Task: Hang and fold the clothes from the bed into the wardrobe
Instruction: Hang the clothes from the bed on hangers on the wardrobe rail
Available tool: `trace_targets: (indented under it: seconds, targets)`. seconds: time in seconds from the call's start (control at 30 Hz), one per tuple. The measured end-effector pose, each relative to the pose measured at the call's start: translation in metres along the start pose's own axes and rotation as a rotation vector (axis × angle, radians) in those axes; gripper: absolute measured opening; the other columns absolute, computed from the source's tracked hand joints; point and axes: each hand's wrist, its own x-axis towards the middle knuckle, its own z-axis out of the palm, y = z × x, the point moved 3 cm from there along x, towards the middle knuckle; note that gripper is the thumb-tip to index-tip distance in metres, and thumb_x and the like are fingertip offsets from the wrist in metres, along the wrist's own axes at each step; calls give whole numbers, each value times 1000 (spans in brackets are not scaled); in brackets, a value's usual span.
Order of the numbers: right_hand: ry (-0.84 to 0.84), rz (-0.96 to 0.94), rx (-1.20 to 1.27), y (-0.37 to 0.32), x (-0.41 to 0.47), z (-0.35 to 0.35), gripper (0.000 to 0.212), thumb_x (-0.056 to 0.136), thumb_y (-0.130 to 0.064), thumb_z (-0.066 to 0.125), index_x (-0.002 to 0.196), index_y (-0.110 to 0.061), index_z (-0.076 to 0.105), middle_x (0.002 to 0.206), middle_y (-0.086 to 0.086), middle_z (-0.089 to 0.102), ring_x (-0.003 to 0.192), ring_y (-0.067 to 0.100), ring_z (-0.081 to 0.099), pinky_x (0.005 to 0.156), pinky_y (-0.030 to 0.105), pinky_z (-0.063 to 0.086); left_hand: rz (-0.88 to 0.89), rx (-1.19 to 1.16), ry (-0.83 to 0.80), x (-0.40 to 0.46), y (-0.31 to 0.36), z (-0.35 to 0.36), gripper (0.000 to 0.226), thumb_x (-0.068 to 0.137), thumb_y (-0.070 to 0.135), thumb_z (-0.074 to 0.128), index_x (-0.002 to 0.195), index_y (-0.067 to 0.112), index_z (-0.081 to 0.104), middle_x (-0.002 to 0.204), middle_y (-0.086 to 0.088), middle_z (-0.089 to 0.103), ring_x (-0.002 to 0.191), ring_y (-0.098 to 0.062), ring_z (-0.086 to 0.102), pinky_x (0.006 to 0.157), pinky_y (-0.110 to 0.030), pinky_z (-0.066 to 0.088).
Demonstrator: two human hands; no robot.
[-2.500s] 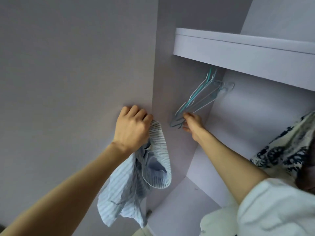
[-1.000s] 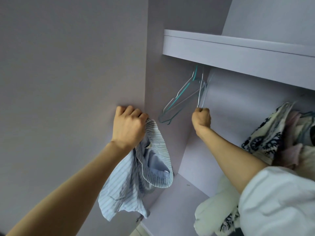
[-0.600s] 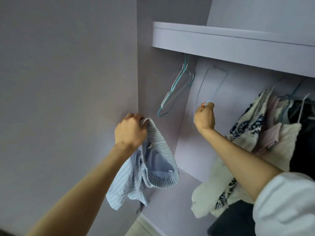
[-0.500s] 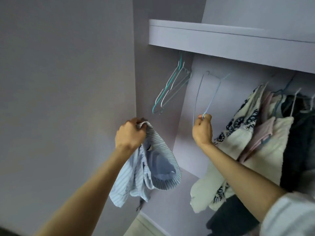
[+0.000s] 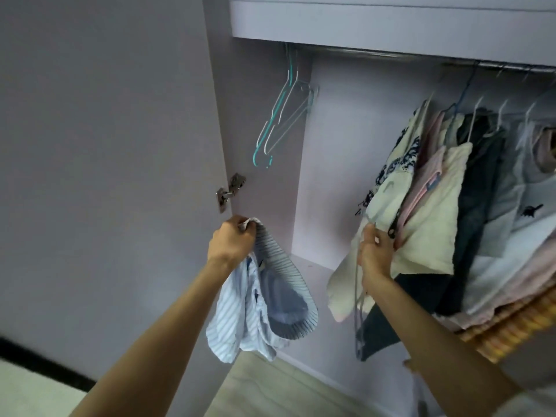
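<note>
**Fingers clamped, hanger free of the rail**

My fingers (image 5: pixel 379 239) on my right hand (image 5: pixel 374 254) curl tight round a thin wire hanger (image 5: pixel 358 308), which dangles below my wrist. My left hand (image 5: pixel 233 245) grips the bunched striped shirt (image 5: pixel 264 305) by its hem. Risk: the hanger may snag the hung clothes (image 5: pixel 433 206) just behind it. Further back, spare hangers (image 5: pixel 279 121) hang on the rail (image 5: pixel 376 52).

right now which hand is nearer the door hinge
Left. The left hand, gripping the striped shirt, sits just below the hinge. The right hand, holding a hanger, is well off to the hinge's right.
</note>
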Motion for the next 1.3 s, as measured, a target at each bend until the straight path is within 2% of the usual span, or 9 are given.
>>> trace_targets:
  seconds: [0.2,0.33,0.47,0.6,0.7,0.87,1.0,1.13,1.3]
  targets:
    - [-84,-264,-270,5,-38,-10,41,99,-30,41,63,-11,42,59,4,46,59,19,42,63,32,32,-79,151,28,-6,-16,-6,29,97,33,39,108,15,59,106,-16,63,96,-38,56,78,-37,44]
    - [-147,-23,-41,-7,-44,-1,28,101,-26,33,84,-10,49,79,-2,48,79,15,42,75,30,34,-103,175,26,-5,-15,-9,28,96,31,39,105,14,59,108,-16,63,97,-39,56,83,-38,46]
    - [-149,12,173,-24,-41,14,32,99,-17,32,67,-19,33,67,-3,34,64,13,33,64,26,31,-112,198,-6,-11,-10,-6,28,96,30,39,108,15,59,111,-14,63,95,-35,55,79,-34,42]
    - [-237,128,446,-43,-37,40,36,98,-17,29,64,-22,22,48,-10,23,49,11,20,54,25,21,-103,128,-34,-19,-7,-5,29,96,28,43,118,16,59,118,-12,62,108,-36,54,90,-37,43]
    - [-269,154,476,-44,-37,57,34,96,-19,30,64,-22,21,46,-10,22,46,10,19,52,25,20,-47,-23,-45,-24,-4,-9,25,95,22,49,114,16,63,114,-10,65,109,-31,57,93,-37,44]
    - [-254,163,401,-25,-47,68,33,98,-17,32,65,-17,30,56,-3,30,51,12,30,57,25,32,102,-304,-76,-44,18,-34,16,95,9,49,93,7,65,88,-8,59,81,-18,49,79,-31,40]
    - [-295,-131,59,-11,-43,63,28,101,-14,30,77,-5,43,70,7,46,67,21,43,67,32,36,84,-351,-20,-53,18,-66,21,87,-1,51,88,14,66,87,-5,59,81,-16,51,78,-30,41]
    - [-350,-508,-204,-14,-24,57,35,97,-22,31,86,5,51,76,13,50,69,24,45,64,29,29,-76,142,150,-55,-7,-93,42,80,-1,46,113,18,65,100,-4,67,101,-26,59,89,-29,45]
    - [-344,-989,-545,-36,-24,64,25,88,-21,27,64,-17,32,54,9,40,54,31,44,59,32,28,-174,343,142,-59,-18,-82,48,82,4,44,123,24,59,120,1,64,111,-27,56,92,-33,44]
